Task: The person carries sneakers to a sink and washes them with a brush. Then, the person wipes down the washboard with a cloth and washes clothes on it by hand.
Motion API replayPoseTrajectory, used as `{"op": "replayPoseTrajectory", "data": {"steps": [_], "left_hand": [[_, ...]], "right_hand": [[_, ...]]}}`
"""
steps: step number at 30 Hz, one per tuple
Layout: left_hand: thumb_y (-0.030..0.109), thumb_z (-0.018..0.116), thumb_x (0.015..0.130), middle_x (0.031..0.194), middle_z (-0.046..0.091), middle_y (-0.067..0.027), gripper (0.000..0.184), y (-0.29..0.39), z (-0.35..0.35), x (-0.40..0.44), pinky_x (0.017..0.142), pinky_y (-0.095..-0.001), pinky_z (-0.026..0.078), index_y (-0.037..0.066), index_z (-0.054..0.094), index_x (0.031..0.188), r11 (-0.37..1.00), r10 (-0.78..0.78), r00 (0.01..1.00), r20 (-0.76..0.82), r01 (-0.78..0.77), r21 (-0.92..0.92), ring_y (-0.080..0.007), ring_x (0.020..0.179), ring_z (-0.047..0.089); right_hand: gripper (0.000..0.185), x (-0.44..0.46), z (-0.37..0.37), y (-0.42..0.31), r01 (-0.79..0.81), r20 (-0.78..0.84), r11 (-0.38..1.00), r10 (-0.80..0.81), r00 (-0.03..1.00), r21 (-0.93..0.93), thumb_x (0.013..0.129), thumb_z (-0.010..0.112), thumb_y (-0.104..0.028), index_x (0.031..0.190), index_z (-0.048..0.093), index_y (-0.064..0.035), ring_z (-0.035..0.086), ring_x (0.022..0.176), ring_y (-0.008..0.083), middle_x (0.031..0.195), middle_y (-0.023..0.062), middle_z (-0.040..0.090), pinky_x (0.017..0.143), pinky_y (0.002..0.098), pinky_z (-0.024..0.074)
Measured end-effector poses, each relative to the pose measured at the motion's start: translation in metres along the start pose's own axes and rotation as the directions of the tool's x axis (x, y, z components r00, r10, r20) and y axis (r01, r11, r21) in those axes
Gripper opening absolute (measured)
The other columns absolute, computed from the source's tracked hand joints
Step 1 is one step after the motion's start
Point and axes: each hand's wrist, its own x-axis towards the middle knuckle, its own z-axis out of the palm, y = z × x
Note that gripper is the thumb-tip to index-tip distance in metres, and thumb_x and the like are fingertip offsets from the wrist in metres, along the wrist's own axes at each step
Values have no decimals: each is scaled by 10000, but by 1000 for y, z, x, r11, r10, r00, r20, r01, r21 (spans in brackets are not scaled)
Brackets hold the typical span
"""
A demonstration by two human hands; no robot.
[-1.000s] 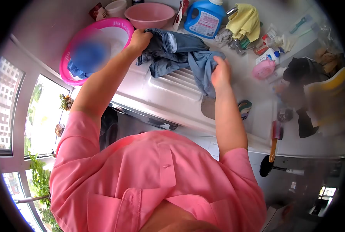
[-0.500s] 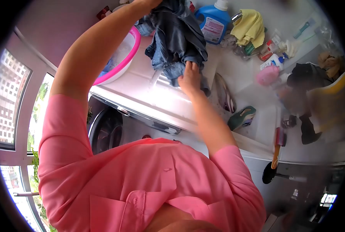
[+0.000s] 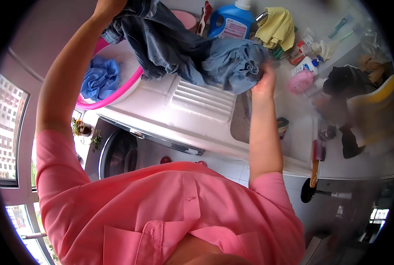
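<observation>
Blue denim jeans (image 3: 170, 48) stretch between my two hands, above the ribbed washboard (image 3: 203, 100) of the white counter. At the upper left, my left hand (image 3: 111, 7) is closed on one end of the jeans, partly cut off by the frame's top edge. My right hand (image 3: 265, 81) grips the other, lighter blue end, its fingers partly hidden by the cloth. Below the left end stands a white basin with a pink rim (image 3: 113, 98), which holds a crumpled blue cloth (image 3: 100, 78) and sudsy water.
A blue detergent jug (image 3: 233, 22), a yellow cloth (image 3: 276, 27) and several bottles stand along the back. On the right are a sink, a pink soap dish (image 3: 300, 82), a brush (image 3: 315, 161) and dark cloths (image 3: 349, 81). A front-loading washer (image 3: 118, 154) is below the counter.
The jeans, bunched and hanging half a second ago, are now spread sideways. My left hand has moved left with one end, and my right hand has moved right with the other.
</observation>
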Motion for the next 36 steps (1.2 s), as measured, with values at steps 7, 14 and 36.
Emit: {"op": "replayPoseTrajectory", "data": {"steps": [7,14,36], "left_hand": [[198,510,787,955,666,-170,333,-27,15,-33,786,-453,495,133,612,1097,795,76,883,463,-334,506,-386,887,627],[328,570,857,1398,417,-93,438,44,93,-110,1071,-512,253,183,532,1269,758,539,465,703,-631,-164,-297,1300,356],[376,548,810,1179,497,-141,412,13,244,-214,840,-580,399,122,523,1134,935,303,750,588,-354,-30,-394,1053,466]], "right_hand": [[407,-24,-87,45,-283,-292,746,124,948,-603,851,483,-108,1243,514,-3,579,1051,265,1240,142,543,915,357,449],[598,21,-69,62,93,82,199,-65,995,-976,895,467,-478,1236,525,10,380,1284,341,1339,233,452,1045,386,301],[390,1,-14,98,449,439,-459,137,888,-767,857,514,-340,1157,537,-93,453,1107,391,1237,162,494,975,536,312]]}}
